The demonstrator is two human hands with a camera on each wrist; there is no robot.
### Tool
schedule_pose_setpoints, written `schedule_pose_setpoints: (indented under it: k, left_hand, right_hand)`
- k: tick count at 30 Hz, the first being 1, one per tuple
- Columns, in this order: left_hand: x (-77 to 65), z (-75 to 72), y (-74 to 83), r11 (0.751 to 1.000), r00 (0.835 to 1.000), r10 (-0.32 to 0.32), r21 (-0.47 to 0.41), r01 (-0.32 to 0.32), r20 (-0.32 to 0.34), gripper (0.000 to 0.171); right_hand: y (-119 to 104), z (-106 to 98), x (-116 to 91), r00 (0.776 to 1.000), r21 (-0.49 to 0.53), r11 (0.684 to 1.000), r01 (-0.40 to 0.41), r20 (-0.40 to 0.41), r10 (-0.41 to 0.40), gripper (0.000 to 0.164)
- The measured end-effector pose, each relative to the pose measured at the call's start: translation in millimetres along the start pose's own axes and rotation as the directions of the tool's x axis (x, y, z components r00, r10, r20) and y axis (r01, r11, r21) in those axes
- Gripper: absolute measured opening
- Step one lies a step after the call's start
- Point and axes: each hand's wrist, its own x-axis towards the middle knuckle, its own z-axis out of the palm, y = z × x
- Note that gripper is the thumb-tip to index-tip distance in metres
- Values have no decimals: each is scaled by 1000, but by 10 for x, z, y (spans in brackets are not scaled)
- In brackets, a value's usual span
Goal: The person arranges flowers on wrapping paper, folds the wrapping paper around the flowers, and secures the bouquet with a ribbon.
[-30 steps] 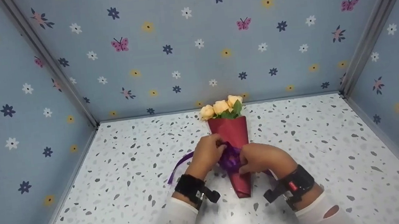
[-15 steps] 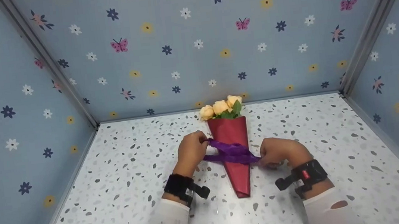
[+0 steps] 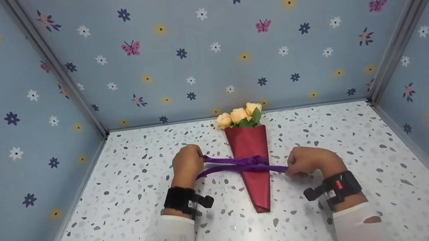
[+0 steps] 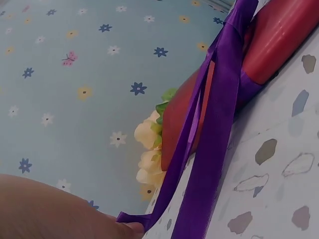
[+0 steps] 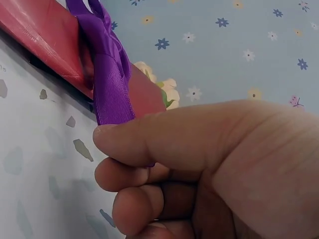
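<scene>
A bouquet of pale yellow roses (image 3: 239,115) in red wrapping paper (image 3: 247,143) lies on the table, blossoms toward the back wall. Round its middle runs a purple ribbon (image 3: 254,161), bunched in a knot on the front. My left hand (image 3: 188,164), left of the bouquet, pinches one stretch of the ribbon. On the other side my right hand (image 3: 311,160) pinches another stretch between thumb and curled fingers, plain in the right wrist view. Both stretches look taut. A second strand (image 4: 207,184) passes below the left hand in the left wrist view; its end is out of sight.
The speckled white tabletop (image 3: 137,226) extends around the bouquet. Blue flower-patterned panels (image 3: 206,48) stand at the back and both sides, joined by grey metal posts (image 3: 53,70). A black strap with a camera (image 3: 181,201) sits on each wrist.
Both hands have moved apart from the bouquet's middle, the left one leftward and the right one rightward. The loose bunch of ribbon has drawn into a smaller, tighter knot. The bouquet has stayed put.
</scene>
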Motion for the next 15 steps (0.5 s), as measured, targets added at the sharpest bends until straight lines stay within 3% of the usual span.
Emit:
schedule_pose_setpoints:
  k: [6,15]
  left_hand:
    - [38,6,-91,999,999,-33,6,33,-15,6]
    - [96,34,-212,994,994,-103,-42,101,-45,6]
  right_hand:
    - [62,-4,-4,999,39,999,28,20,-29,28]
    - [137,12,-3,998,87,996,9,56,-14,29]
